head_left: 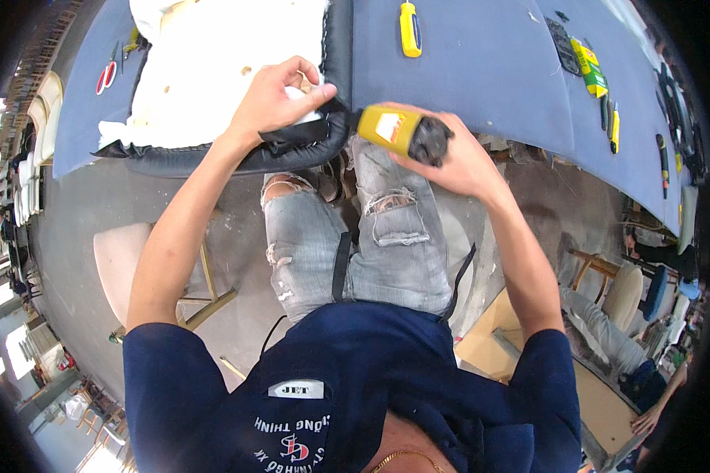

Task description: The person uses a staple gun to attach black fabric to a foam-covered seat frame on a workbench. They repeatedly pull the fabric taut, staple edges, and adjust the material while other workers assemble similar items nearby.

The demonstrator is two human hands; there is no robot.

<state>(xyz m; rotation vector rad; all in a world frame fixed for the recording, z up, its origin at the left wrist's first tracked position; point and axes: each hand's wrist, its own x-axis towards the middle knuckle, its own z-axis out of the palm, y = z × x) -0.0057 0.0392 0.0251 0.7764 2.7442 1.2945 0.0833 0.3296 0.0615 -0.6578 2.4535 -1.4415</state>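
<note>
A padded seat panel lies on the blue-grey table, with white batting [213, 87] in its middle and a black leather-like cover [338, 47] around its edge. My left hand [280, 94] is at its near right corner, fingers curled and thumb stretched to the black edge, pinching the cover there. A loose black flap hangs under that wrist. In my right hand [461, 162] is a yellow and black staple gun [390, 130], held sideways with its dark nose toward the corner of the panel. The fingers wrapped beneath it are partly hidden.
A yellow-handled screwdriver [410, 31] lies on the table [481, 71] beyond the gun. Red-handled scissors [106, 77] are at the left; a yellow-green box [588, 67] and a yellow cutter [614, 126] are at the right. Chair parts [122, 260] stand on the floor.
</note>
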